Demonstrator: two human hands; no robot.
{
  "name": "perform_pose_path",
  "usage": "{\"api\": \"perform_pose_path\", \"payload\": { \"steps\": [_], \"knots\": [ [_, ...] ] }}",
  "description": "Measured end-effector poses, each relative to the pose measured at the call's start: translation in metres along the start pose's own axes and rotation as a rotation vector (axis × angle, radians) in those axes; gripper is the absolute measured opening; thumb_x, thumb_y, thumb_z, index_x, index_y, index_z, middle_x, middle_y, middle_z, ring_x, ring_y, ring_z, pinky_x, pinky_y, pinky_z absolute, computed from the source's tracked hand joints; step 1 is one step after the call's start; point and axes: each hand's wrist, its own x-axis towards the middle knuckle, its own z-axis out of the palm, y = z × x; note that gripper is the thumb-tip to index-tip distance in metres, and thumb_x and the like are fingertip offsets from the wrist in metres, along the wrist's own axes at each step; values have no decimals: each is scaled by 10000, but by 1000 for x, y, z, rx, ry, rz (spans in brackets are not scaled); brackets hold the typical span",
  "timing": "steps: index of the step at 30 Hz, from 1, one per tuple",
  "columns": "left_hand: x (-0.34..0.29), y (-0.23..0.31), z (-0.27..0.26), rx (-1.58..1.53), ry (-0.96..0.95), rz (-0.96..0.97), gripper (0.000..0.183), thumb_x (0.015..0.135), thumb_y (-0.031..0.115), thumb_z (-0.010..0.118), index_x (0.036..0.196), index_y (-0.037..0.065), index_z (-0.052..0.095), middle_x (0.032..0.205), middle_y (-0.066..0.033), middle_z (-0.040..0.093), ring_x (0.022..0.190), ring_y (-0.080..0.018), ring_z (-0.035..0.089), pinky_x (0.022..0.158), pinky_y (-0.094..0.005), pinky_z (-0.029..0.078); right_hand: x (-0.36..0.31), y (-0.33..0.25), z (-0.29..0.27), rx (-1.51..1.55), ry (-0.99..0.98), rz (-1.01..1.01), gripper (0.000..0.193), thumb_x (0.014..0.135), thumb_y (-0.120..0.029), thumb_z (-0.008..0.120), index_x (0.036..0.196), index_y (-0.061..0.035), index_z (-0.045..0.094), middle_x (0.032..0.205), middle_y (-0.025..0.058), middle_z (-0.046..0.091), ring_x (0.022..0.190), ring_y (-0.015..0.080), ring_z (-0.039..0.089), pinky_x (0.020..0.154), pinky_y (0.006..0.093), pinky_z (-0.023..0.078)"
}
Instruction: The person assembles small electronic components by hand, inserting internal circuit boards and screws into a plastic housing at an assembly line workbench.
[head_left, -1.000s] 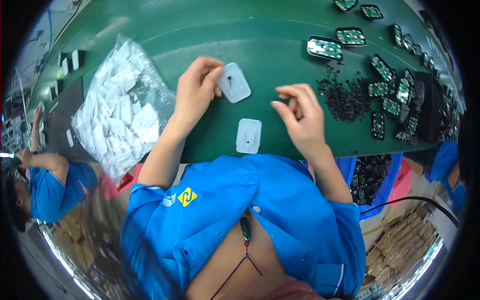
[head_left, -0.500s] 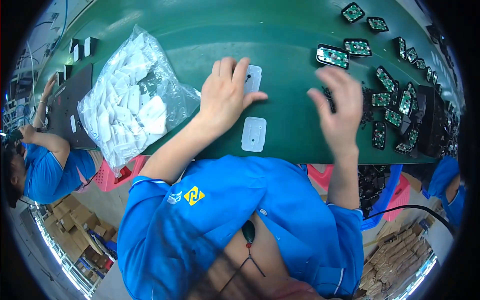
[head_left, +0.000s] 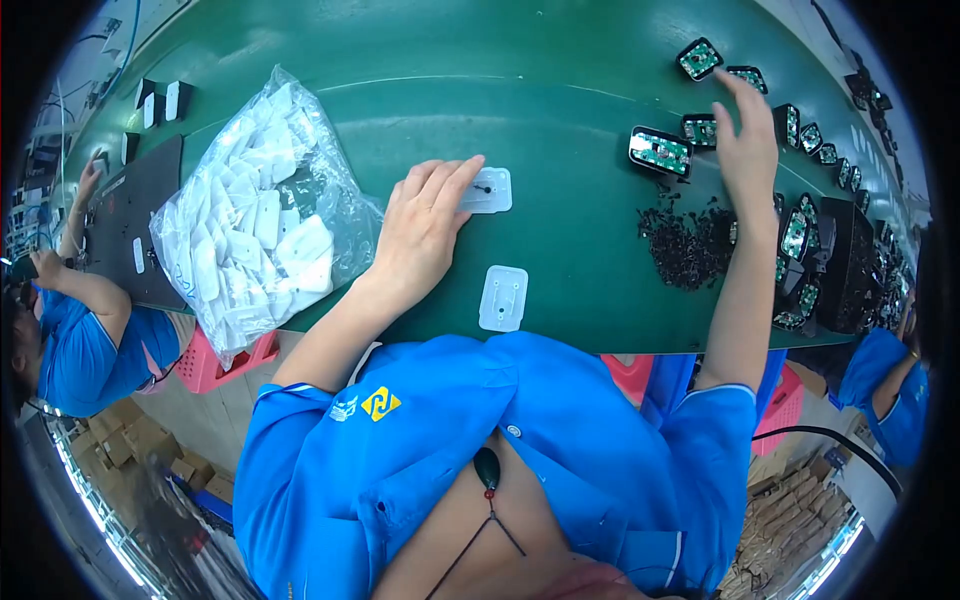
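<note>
My left hand (head_left: 425, 215) grips the left end of a translucent white plastic cover (head_left: 498, 190), its fingers close together on top and its thumb hidden. A small dark piece shows inside this cover, by my fingertips. A second white cover (head_left: 503, 298) lies flat on the green table nearer my body. At the far right, my right hand (head_left: 745, 135) reaches with thumb and index finger apart. Its index fingertip is close to black housings holding green circuit boards, one housing (head_left: 699, 60) to its left and another housing (head_left: 748, 77) partly behind the finger. It holds nothing that I can see.
A clear plastic bag (head_left: 250, 220) full of white covers lies left. Small black parts (head_left: 685, 240) form a pile right of centre. More board-filled housings (head_left: 797, 235) and a black box (head_left: 848, 265) stand at the right. A co-worker (head_left: 85, 300) sits at the left.
My right hand has moved away from me and rightward to the housings. The cover under my left hand has turned from lengthwise to sideways, and that hand has come slightly nearer.
</note>
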Motion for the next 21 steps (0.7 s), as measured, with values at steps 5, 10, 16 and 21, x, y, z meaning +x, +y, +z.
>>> {"api": "perform_pose_path", "payload": {
  "steps": [5,10,16,21],
  "knots": [
    [3,-2,-6,-15,-30,12,588,747,-23,630,1306,68,473,1167,-108,567,1120,-300,512,930,-420,408,53,67,42,-299,-279,-106,698,707,114,508,1329,-201,500,1433,39,431,1267,297,443,1023,394,419],
    [-2,-8,-1,-58,10,1,566,750,-22,635,1289,79,494,1181,-93,577,1129,-289,514,944,-416,400,77,77,61,-154,-313,-117,542,749,-105,712,1264,-185,563,1145,127,528,1089,317,519,940,402,461],
    [-7,-15,1,-105,57,-3,551,742,-21,651,1268,79,520,1182,-100,582,1125,-295,519,948,-412,397,62,-54,56,374,-464,-37,469,809,-362,687,1161,-63,611,991,105,541,842,221,569,785,328,485],
    [-6,-16,3,-105,70,-14,541,736,-11,662,1255,79,537,1161,-102,589,1112,-298,526,944,-409,399,22,-117,52,708,-612,211,437,867,-396,599,1119,-43,545,811,183,658,726,319,633,705,387,494]
  ]
}}
